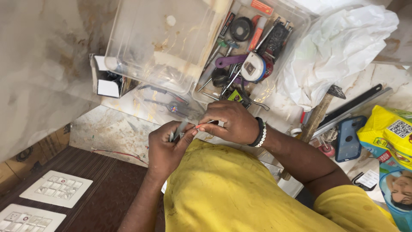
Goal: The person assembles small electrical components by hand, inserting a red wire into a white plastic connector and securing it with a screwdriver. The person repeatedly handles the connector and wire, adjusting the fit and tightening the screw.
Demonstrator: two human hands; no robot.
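Currently, left hand (168, 148) grips a slim grey metal blade (180, 129), stripping the thin red wire (205, 124) pinched by right hand (229, 122); steady pulling seems needed.

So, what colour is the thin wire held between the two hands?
Red: the thin wire runs from the right hand toward the left hand, seen in the head view.

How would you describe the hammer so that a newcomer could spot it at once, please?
Start at the crumpled white plastic bag at the upper right. Just below it, the hammer lies slanted on the marble counter, left of the blue phone. Its wooden handle and dark metal head set it apart from the flat black tools beside it.
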